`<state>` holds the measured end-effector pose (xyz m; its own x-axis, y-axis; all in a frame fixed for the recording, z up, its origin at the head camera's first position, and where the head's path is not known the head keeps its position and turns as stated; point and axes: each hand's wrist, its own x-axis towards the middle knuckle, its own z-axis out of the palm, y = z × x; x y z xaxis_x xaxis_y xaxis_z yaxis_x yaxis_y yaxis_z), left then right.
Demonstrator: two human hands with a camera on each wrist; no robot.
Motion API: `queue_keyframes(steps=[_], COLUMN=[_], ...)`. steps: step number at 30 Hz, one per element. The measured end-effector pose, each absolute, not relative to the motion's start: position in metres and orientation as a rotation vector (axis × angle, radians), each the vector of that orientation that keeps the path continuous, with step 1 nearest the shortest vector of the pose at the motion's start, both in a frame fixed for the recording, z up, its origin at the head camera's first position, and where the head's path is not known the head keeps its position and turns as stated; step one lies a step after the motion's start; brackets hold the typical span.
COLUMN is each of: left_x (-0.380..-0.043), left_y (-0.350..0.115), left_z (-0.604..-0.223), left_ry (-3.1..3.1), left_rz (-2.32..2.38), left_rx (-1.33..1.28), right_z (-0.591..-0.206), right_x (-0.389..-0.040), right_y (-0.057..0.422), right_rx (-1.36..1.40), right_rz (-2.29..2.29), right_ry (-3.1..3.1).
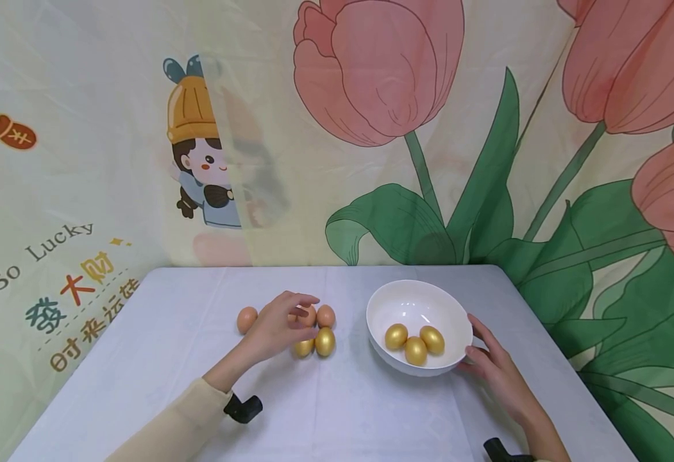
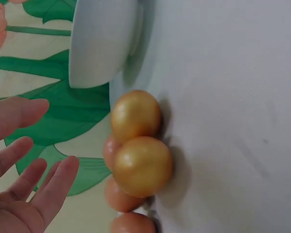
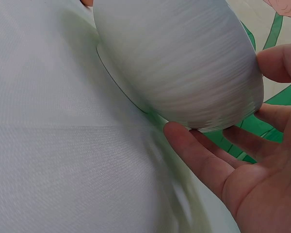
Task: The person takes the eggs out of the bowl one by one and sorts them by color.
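Observation:
My left hand [image 1: 276, 327] hovers over a group of eggs with its fingers spread and nothing held. In the left wrist view two gold eggs, a nearer gold egg [image 2: 143, 166] and a gold egg [image 2: 137, 115] beside it, stand apart from the fingertips. Brown eggs, such as the brown egg [image 1: 326, 316], lie behind them; another brown egg [image 1: 247, 319] is left of the hand, which partly hides the group. My right hand [image 1: 495, 362] holds the right side of a white bowl [image 1: 379, 301], fingers around its outer wall. Inside lie three gold eggs [image 1: 415, 351].
A white cloth [image 1: 337, 410] covers the table. Behind the table's far edge hangs a backdrop [image 1: 279, 96] printed with tulips, a cartoon figure and lettering. Black wrist mounts [image 1: 244, 409] sit at both wrists. The bowl stands right of the loose eggs.

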<state>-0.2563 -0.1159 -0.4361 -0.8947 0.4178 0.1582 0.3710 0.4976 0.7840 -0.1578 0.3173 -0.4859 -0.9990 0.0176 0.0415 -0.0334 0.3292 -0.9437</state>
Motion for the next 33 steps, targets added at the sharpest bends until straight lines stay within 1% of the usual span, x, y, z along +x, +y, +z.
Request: queue_keyframes(steps=[19,27,33], left_x=[-0.254,-0.252,-0.252], left_y=[-0.040,-0.008,0.016], left_z=[-0.397,-0.399,-0.406], left_ry=[2.488,2.415,2.443], left_rz=[1.515,1.520,1.446], left_rx=[0.876,0.884,0.838], right_z=[-0.487,-0.487,-0.487], right_x=[-0.157,-0.158,-0.157], right_y=[0.318,0.318,0.319], right_rx=[0.022,0.025,0.042], right_rz=[1.812,1.810,1.811], right_ry=[-2.503,-2.500,-2.498])
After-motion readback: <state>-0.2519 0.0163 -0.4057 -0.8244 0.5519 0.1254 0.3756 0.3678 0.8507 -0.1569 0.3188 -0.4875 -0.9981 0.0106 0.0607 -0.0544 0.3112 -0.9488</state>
